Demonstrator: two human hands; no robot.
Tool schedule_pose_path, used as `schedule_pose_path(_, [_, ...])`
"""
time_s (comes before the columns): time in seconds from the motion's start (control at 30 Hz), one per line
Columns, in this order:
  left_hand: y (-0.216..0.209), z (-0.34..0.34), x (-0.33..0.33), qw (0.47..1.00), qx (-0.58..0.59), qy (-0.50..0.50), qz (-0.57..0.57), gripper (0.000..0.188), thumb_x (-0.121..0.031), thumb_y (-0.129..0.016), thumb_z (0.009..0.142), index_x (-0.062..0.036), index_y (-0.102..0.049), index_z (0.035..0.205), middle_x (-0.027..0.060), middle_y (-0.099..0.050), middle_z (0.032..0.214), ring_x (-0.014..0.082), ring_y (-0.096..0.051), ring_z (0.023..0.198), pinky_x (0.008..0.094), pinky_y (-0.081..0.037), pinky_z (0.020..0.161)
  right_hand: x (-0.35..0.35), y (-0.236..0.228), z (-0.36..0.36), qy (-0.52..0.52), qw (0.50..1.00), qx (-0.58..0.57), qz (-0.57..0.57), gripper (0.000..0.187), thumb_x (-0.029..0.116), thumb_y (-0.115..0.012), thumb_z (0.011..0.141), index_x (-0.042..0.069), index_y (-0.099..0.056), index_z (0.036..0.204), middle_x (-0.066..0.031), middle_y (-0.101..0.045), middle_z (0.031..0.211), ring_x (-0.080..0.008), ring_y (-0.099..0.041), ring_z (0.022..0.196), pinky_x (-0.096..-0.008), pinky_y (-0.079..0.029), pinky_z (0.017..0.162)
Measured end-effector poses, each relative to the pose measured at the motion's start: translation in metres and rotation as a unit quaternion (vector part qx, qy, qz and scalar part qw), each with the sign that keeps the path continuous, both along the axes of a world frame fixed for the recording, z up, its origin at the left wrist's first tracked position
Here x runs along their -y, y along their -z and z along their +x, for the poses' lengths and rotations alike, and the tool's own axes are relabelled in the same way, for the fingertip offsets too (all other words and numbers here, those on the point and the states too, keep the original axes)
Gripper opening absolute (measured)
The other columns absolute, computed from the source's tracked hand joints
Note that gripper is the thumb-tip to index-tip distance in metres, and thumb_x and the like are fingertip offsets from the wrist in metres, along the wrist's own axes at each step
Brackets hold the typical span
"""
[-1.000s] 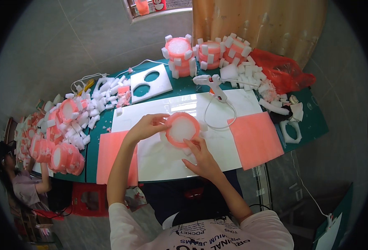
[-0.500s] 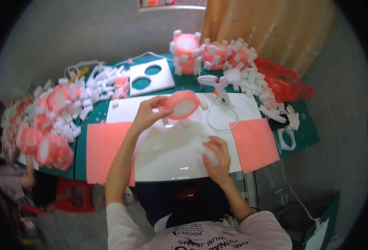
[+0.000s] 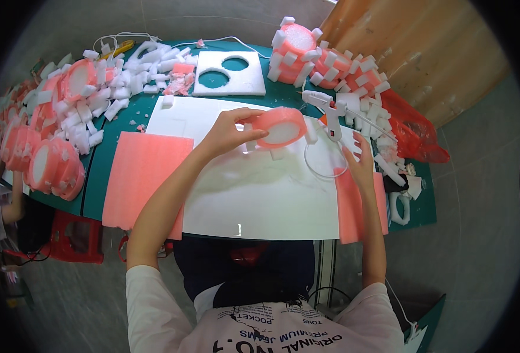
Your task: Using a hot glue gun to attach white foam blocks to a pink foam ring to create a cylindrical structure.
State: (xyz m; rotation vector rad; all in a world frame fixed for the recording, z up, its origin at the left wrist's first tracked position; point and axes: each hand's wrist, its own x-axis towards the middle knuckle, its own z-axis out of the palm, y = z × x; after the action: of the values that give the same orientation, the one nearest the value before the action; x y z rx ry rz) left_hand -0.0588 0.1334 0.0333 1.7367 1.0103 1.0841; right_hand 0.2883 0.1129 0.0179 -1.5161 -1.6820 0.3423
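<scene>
My left hand [image 3: 230, 132] is closed on a round pink foam piece [image 3: 282, 133] with a white centre, held tilted above the white board [image 3: 260, 203]. Small white foam blocks stick out from its rim; one block [image 3: 311, 134] shows on its right side. Just beyond my right hand [image 3: 361, 163] stands a white hot glue gun [image 3: 333, 116], its cable curling down onto the board. The fingers of my right hand are apart, holding nothing, close to the gun's handle.
Pink foam sheets [image 3: 145, 179] flank the board. White foam scraps and pink rounds [image 3: 48, 167] heap at the left. Beyond the board lies a white foam panel [image 3: 245, 82] with two holes. Block-studded pink rounds [image 3: 298, 44] stand at the back right, near a red bag [image 3: 416, 135].
My right hand has moved right and away from me, from over the board toward the glue gun. My left hand still holds the foam round. The whole view has shifted.
</scene>
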Motion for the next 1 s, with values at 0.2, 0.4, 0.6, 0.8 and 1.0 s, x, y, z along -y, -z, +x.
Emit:
schedule_pose_path(0.2, [0.002, 0.0, 0.003, 0.998, 0.02, 0.028, 0.049, 0.042, -0.019, -0.076, 0.068, 0.0, -0.066, 0.104, 0.0106, -0.066, 0.099, 0.0174, -0.06, 0.088, 0.0284, -0.045, 0.082, -0.053, 0.008, -0.018, -0.004, 0.996, -0.076, -0.045, 0.052, 0.023, -0.069, 0.078, 0.005, -0.05, 0.123, -0.0117, -0.057, 0.114, -0.0225, -0.056, 0.098, -0.0342, -0.046, 0.081])
schedule_pose_path(0.4, [0.006, 0.002, 0.002, 0.996, 0.032, 0.028, 0.08, 0.039, -0.018, -0.077, 0.067, -0.0004, -0.067, 0.101, 0.0086, -0.066, 0.091, 0.0154, -0.058, 0.081, 0.0273, -0.045, 0.075, -0.086, 0.017, -0.023, 0.041, 0.996, 0.038, -0.072, 0.044, 0.029, -0.069, 0.077, -0.001, -0.059, 0.106, -0.0128, -0.062, 0.094, -0.0185, -0.059, 0.08, -0.0292, -0.045, 0.066])
schedule_pose_path(0.6, [0.011, 0.0, 0.0, 0.993, 0.035, 0.024, 0.11, 0.039, -0.022, -0.077, 0.068, -0.0005, -0.067, 0.099, 0.0087, -0.065, 0.084, 0.0161, -0.058, 0.075, 0.0268, -0.045, 0.07, -0.08, 0.018, -0.023, -0.01, 0.999, -0.025, 0.044, 0.037, 0.028, -0.069, 0.079, -0.002, -0.062, 0.099, -0.0078, -0.061, 0.073, -0.0141, -0.057, 0.065, -0.028, -0.044, 0.06])
schedule_pose_path(0.8, [0.005, -0.004, 0.001, 0.994, 0.009, 0.038, 0.102, 0.037, -0.016, -0.076, 0.067, 0.0006, -0.067, 0.099, 0.0076, -0.065, 0.083, 0.0166, -0.058, 0.079, 0.0282, -0.045, 0.074, -0.023, -0.034, -0.032, -0.012, 0.988, -0.145, 0.052, 0.028, 0.011, -0.068, 0.081, 0.002, -0.06, 0.106, -0.0022, -0.06, 0.077, -0.0082, -0.056, 0.061, -0.0216, -0.044, 0.056])
schedule_pose_path(1.0, [0.006, -0.005, 0.001, 0.994, 0.016, 0.023, 0.108, 0.041, -0.023, -0.077, 0.068, -0.0005, -0.067, 0.101, 0.0086, -0.064, 0.081, 0.0162, -0.056, 0.072, 0.0266, -0.045, 0.069, 0.007, -0.063, -0.047, -0.221, 0.952, -0.21, -0.001, 0.026, 0.014, -0.063, 0.079, 0.003, -0.058, 0.102, -0.0106, -0.063, 0.099, -0.0095, -0.054, 0.057, -0.0218, -0.039, 0.048])
